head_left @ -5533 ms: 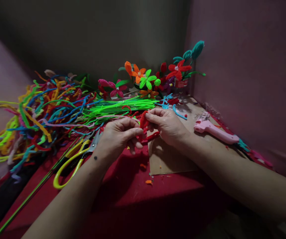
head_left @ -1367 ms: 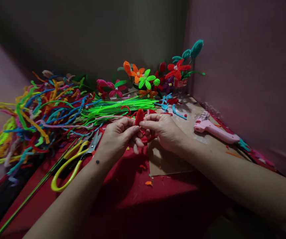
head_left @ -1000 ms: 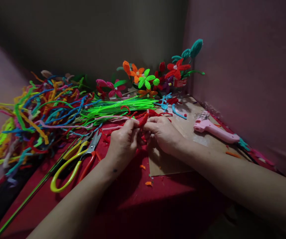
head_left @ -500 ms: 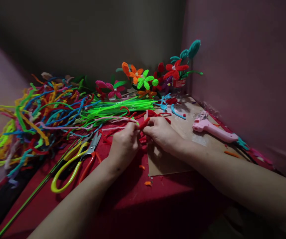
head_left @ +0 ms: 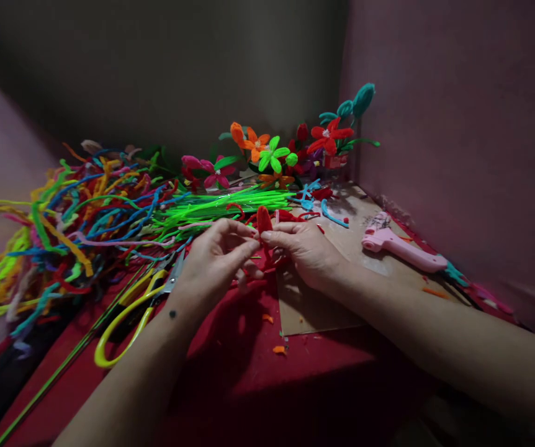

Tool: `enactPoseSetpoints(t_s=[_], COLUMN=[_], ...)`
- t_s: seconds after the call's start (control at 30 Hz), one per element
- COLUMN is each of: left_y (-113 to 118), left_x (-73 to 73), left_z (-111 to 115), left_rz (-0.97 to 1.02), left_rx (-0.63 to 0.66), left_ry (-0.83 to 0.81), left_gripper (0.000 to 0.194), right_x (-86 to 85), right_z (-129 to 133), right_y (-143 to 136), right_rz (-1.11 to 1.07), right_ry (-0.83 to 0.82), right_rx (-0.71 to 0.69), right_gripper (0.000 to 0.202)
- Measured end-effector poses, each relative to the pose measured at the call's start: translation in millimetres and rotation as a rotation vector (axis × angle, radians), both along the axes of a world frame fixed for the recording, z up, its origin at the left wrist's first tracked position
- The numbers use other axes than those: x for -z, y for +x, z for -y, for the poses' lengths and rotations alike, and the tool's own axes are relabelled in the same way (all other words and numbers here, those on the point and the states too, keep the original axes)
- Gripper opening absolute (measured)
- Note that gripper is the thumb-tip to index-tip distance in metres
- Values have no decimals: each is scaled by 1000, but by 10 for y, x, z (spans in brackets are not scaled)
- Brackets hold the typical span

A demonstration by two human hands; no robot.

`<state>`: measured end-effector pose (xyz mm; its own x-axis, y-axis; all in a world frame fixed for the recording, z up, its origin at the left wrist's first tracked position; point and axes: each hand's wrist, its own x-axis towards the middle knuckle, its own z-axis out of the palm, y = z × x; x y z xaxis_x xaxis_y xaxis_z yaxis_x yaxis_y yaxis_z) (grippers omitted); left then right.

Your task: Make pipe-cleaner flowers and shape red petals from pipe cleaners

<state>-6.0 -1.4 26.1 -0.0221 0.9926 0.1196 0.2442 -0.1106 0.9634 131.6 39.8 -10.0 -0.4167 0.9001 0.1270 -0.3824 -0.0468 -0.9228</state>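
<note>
A red fuzzy pipe-cleaner petal point(head_left: 264, 221) stands upright between my hands above the table. My right hand point(head_left: 311, 251) pinches its lower part between thumb and fingers, and more red pipe cleaner point(head_left: 274, 257) hangs below. My left hand point(head_left: 218, 254) has its thumb and forefinger closed in at the petal's left edge; its other fingers are loosely curled beneath. The exact contact of the left fingertips is partly hidden. Yellow-handled scissors point(head_left: 123, 329) lie beside my left wrist, partly covered by the forearm.
Tangled coloured pipe cleaners point(head_left: 76, 230) heap up at the left. Behind my hands lies a bundle of bright green pipe cleaners point(head_left: 230, 203), with finished pipe-cleaner flowers point(head_left: 272, 154) at the back. A pink glue gun point(head_left: 402, 248) rests on the cardboard sheet point(head_left: 318, 304) at right.
The red petal has turned from slanting to upright. My left hand has rolled and loosened, its fingers more spread, and its forearm now covers the scissors' red handle.
</note>
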Motion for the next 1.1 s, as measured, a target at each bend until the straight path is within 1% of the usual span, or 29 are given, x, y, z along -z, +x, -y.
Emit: enactPoseSetpoints(t_s=[0.07,0.1,0.17,0.2,0.23,0.3,0.4,0.47,0.5,0.63,0.73,0.8,0.9,0.97,1.1], left_y=[-46,-65,-86,-86,-78,-48,5,29,36,35,30,36,51,57,64], left_x=[-37,-43,-32,-15,5,51,103,112,108,71,72,92,113,108,67], left_z=[3,3,0,0,2,12,38,49,49,25,10,3,-21,-46,-90], left_rz=[-87,-108,-115,-122,-141,-211,-355,-413,-424,-443,-467,-469,-486,-439,-157], left_rx=[-66,-58,21,55,62,6,-76,-84,-86,-67,-117,-172,-221,-230,-160], left_ry=[73,75,35,40,82,261,571,681,686,564,577,593,586,493,145], left_gripper=[28,27,22,19,15,8,7,9,9,7,6,6,8,8,15], right_x=[-58,-86,-127,-138,-143,-138,-118,-109,-105,-99,-105,-107,-98,-93,-134], right_z=[31,56,115,143,168,199,206,199,196,191,193,193,187,184,193], right_y=[19,25,28,24,17,-1,-23,-27,-25,-17,-23,-29,-31,-27,-6], right_rz=[68,99,152,174,190,187,124,102,102,172,240,260,290,314,346], right_ry=[58,93,122,131,130,101,-8,-61,-69,8,62,92,124,130,100], right_rx=[35,26,-23,-31,-36,-47,-95,-110,-105,-26,4,11,26,32,24], right_gripper=[14,17,22,24,25,26,25,22,21,15,18,19,20,21,22])
